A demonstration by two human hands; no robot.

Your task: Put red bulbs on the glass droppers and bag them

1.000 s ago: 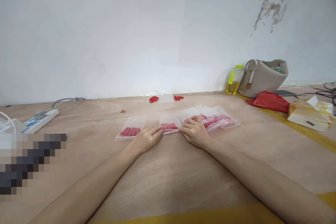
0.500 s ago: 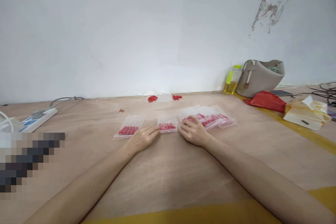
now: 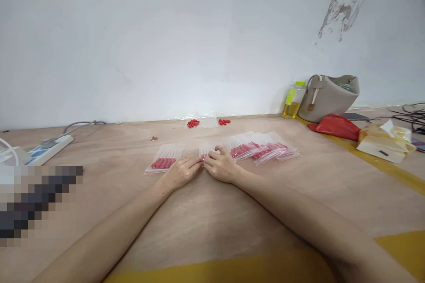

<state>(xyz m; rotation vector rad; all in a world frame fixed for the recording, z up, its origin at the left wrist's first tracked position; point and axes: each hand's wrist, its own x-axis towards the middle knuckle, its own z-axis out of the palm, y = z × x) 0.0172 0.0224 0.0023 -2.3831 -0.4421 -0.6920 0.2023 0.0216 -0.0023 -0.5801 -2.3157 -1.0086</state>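
A clear zip bag (image 3: 206,147) with small red pieces in it lies flat on the table, its near edge partly hidden by my hands. My left hand (image 3: 183,172) pinches this bag at its near left corner. My right hand (image 3: 222,166) is closed at the same corner, fingertips against those of the left and its fingers covering most of the red pieces. Left of them rests a stack of zip bags (image 3: 164,163) with red pieces. To the right, a fanned-out row of filled zip bags (image 3: 243,150) overlaps on the table.
Loose red pieces (image 3: 193,123) lie on clear plastic by the wall. A power strip (image 3: 55,148) sits at the left. On the right are a bottle (image 3: 292,101), a grey bag (image 3: 332,99), a red pouch (image 3: 337,127), a tissue pack (image 3: 381,147) and black cables (image 3: 411,117).
My right hand has moved left from the fanned bags, along the middle bag's near edge to its left corner. My left hand has stayed nearly still.
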